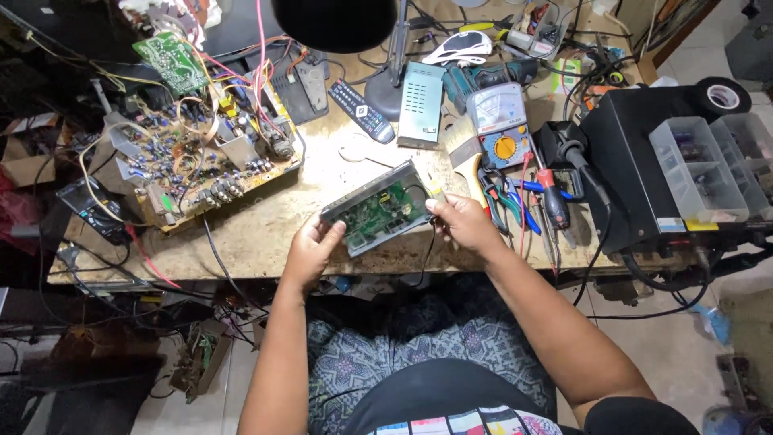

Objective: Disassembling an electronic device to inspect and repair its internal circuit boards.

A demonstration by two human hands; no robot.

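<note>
Both my hands hold a small open electronic box (378, 211) with a green circuit board inside and a dark front panel, tilted above the front edge of the workbench (266, 234). My left hand (310, 250) grips its lower left corner. My right hand (460, 221) grips its right end, thumb on the edge. A thin black wire hangs from the box toward my lap.
A large brown circuit board (201, 157) with wires lies at the left. A remote (360, 109), a grey metal cover (421, 103), an analogue multimeter (499, 125), a brush, pliers and screwdrivers (515, 201) lie behind and right. A black station (636, 169) and parts box (708, 165) stand far right.
</note>
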